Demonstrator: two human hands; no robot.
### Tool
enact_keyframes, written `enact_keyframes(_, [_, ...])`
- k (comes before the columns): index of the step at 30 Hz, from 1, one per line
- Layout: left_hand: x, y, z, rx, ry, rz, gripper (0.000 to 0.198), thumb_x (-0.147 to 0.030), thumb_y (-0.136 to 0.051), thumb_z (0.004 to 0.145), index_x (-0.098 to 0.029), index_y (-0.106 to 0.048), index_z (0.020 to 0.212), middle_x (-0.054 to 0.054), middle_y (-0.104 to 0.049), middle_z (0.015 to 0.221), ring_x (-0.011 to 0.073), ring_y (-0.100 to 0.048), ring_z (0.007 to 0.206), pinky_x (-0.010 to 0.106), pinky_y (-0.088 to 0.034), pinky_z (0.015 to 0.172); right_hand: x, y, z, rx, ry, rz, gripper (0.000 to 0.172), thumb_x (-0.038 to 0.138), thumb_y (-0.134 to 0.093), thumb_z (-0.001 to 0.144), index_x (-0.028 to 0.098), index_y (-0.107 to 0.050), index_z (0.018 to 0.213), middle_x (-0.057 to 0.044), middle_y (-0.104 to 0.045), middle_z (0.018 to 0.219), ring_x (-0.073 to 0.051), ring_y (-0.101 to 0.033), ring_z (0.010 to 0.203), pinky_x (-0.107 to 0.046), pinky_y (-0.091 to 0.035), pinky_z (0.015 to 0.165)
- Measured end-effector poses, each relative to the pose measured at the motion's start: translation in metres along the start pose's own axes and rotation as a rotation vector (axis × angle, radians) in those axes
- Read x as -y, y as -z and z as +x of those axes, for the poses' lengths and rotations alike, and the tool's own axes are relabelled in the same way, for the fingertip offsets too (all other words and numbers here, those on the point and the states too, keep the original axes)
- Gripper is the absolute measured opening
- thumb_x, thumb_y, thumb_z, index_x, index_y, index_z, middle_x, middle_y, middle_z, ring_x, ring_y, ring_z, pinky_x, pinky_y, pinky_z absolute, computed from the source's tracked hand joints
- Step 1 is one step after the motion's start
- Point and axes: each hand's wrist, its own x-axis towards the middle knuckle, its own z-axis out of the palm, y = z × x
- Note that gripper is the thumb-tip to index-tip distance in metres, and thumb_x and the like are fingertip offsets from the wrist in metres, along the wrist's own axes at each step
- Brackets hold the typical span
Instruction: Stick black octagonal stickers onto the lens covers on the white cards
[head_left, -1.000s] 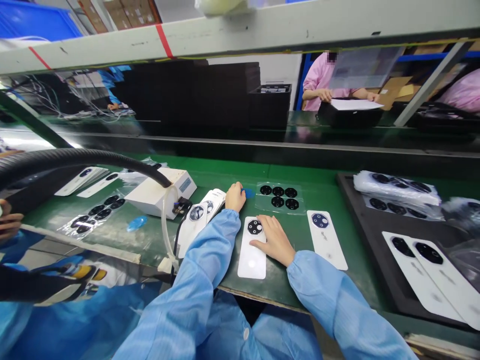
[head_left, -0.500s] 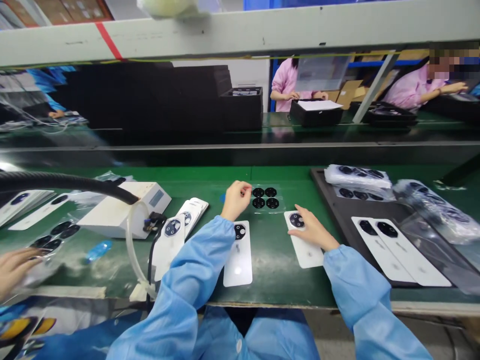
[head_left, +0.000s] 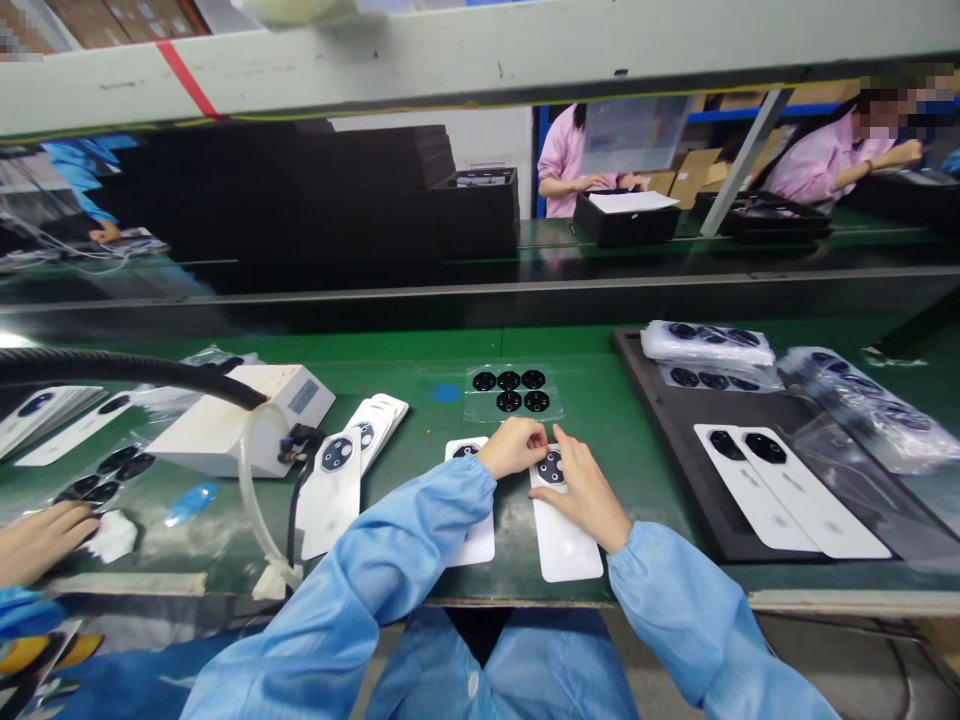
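Note:
A white phone back cover (head_left: 568, 545) with a round dark camera area lies on the green bench in front of me. My right hand (head_left: 587, 492) holds it, thumb at the left edge and fingers by the top. Over the camera area's upper left, my left hand (head_left: 517, 447) is closed in a pinch; what sits between its fingertips is hidden. Left of this, a second white back cover (head_left: 478, 540) lies partly under my left forearm. Just beyond my hands, a clear sheet (head_left: 480, 408) carries several black round camera-lens pieces (head_left: 508, 381).
To the right, a dark tray (head_left: 697, 500) bears two white covers (head_left: 821, 515) and bagged lens pieces (head_left: 709, 345). Leftward are stacked covers (head_left: 330, 505), a white box device (head_left: 225, 430) and a black hose (head_left: 135, 370). A co-worker's hand (head_left: 45, 540) works at far left.
My left hand has come from the lens sheet down to the cover. My right hand and its cover have shifted left, closer to the other cover. The hands now meet.

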Motion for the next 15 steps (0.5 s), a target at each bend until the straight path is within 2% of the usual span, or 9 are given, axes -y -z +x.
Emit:
enact_keyframes(4, [-0.001,0.003,0.003,0.068,-0.001,0.023,0.006,-0.010,-0.061,0.075,-0.013,-0.065,0.076,0.001,-0.068,0.074,0.0110,-0.062,0.066,0.024,-0.050,0.067,-0.004,0.006,0.001,0.023,0.017,0.027,0.088,0.034,-0.078,0.076,0.014,-0.024,0.142,-0.018,-0.044,0.133,-0.033,-0.041,0.123,-0.051,-0.040,0.103])
enact_keyframes(9, [0.002,0.001,0.010,0.157,0.031,0.048,0.010,-0.021,-0.063,0.082,-0.012,-0.065,0.085,0.001,-0.069,0.074,0.0101,-0.063,0.066,0.023,-0.051,0.064,-0.013,0.016,0.002,0.083,0.068,0.072,0.063,0.024,-0.076,0.076,0.019,-0.042,0.129,-0.013,-0.046,0.130,-0.031,-0.044,0.122,-0.049,-0.042,0.103])
enact_keyframes(15, [-0.006,0.001,0.012,0.171,0.023,0.225,0.010,-0.022,-0.057,0.086,-0.015,-0.063,0.083,0.003,-0.067,0.084,0.0141,-0.063,0.075,0.028,-0.050,0.068,-0.011,0.019,0.002,0.095,0.060,0.077,0.062,0.024,-0.076,0.075,0.019,-0.043,0.128,-0.013,-0.046,0.130,-0.032,-0.044,0.121,-0.051,-0.042,0.103])
